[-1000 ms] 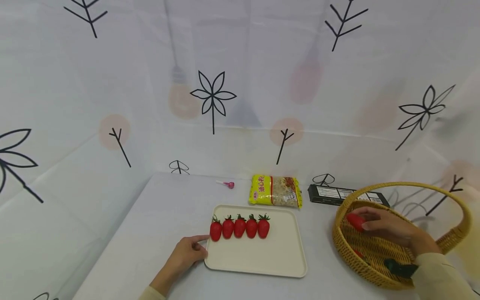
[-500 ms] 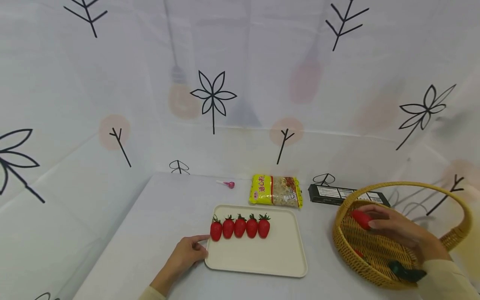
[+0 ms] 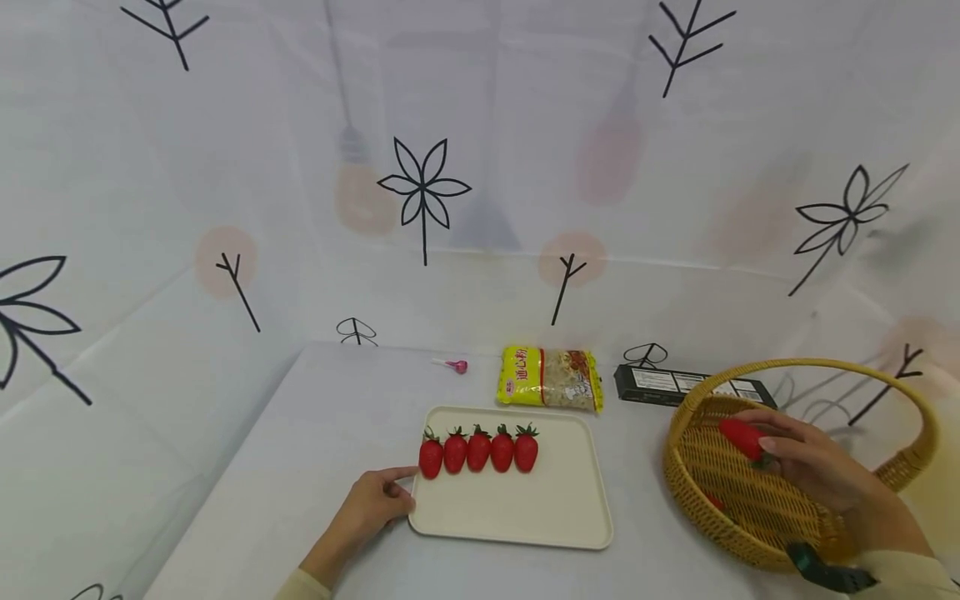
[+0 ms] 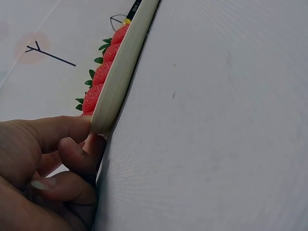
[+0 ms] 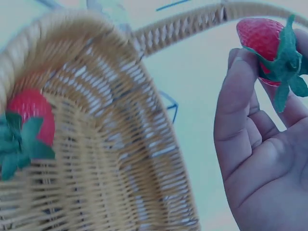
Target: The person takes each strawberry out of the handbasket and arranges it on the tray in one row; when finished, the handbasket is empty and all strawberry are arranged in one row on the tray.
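My right hand (image 3: 825, 471) holds a strawberry (image 3: 742, 437) between thumb and fingers, above the wicker basket (image 3: 678, 475). In the right wrist view its green leaves face the camera. Inside the basket lies another strawberry (image 5: 33, 120), mostly hidden by the rim in the head view. My left hand (image 3: 371, 504) grips the left edge of a cream tray (image 3: 525, 517), index finger against the rim and other fingers curled by the corner. Along the tray's upper left, several strawberries (image 3: 478, 450) stand in a row side by side, leaves pointing away from me.
Behind the tray lies a yellow bag of pasta (image 3: 551, 379), with a pink lollipop (image 3: 456, 365) to its left. A long black box (image 3: 652, 385) sits behind the basket. The basket's tall handle (image 3: 817, 363) arches over it. A patterned white cloth (image 3: 480, 208) hangs at the back.
My right hand has moved slightly right and toward me with the strawberry, whose leaves now show by the fingers. The left hand and tray stay put.
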Available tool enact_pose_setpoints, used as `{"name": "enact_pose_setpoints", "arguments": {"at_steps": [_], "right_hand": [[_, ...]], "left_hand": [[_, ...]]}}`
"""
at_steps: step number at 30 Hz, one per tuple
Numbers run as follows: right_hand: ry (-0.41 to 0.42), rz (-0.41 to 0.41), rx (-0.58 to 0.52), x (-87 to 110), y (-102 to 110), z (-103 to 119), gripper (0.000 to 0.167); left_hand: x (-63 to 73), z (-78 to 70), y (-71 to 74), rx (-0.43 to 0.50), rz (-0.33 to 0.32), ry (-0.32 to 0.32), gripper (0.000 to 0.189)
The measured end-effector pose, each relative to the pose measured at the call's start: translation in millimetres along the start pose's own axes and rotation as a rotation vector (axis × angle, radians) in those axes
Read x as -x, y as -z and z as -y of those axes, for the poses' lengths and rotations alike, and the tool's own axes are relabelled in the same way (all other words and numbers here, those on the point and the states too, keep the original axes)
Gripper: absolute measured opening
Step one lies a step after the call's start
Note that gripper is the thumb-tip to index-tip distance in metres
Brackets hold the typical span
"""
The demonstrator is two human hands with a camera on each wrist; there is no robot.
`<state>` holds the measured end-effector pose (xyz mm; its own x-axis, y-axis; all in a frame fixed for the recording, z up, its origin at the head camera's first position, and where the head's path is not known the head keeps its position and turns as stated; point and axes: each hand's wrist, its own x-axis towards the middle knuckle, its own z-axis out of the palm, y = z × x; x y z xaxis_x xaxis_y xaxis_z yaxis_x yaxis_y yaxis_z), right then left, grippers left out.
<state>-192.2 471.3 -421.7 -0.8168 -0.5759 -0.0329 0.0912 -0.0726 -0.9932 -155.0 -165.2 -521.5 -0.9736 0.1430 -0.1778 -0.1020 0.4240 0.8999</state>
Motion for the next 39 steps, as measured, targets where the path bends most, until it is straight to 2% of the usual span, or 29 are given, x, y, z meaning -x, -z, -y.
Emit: {"name": "enact_pose_setpoints", "arguments": {"at_steps": [3,7,14,18,23,30,34,39], "right_hand": [[0.051,0.032,-0.051,1.7,-8.4,3.5,0.053],[0.101,0.063,-0.058,1.5,-21.0,7.8,0.054],[0.106,0.109,-0.050,-11.3,-49.0,15.5,0.053],[0.071,0.064,0.037,-18.8,-64.7,19.4,0.052],[-0.015,-0.005,0.124,-30.4,-82.7,22.3,0.051],[-0.006,0.002,0.047,-49.0,-97.7,16.5,0.052],[-0.019,-0.070,0.013,-58.6,-104.6,12.1,0.043],[-0.079,-0.201,0.002,-70.4,-115.2,10.0,0.031]], "left_hand": [[0.3,0.4,0.0,0.003,-0.003,-0.003,0.054],[0.1,0.9,0.1,-0.004,-0.002,-0.005,0.054],[-0.1,0.7,0.2,-0.008,-0.005,-0.002,0.053],[-0.7,1.4,-0.6,-0.003,-0.005,-0.007,0.054],[0.2,-0.4,0.0,-0.004,-0.005,-0.007,0.053],[1.3,-3.3,0.3,-0.004,-0.006,0.013,0.053],[1.5,-2.5,-0.2,-0.007,-0.005,0.016,0.053],[2.0,-2.5,0.0,-0.005,-0.004,0.011,0.054]]}}
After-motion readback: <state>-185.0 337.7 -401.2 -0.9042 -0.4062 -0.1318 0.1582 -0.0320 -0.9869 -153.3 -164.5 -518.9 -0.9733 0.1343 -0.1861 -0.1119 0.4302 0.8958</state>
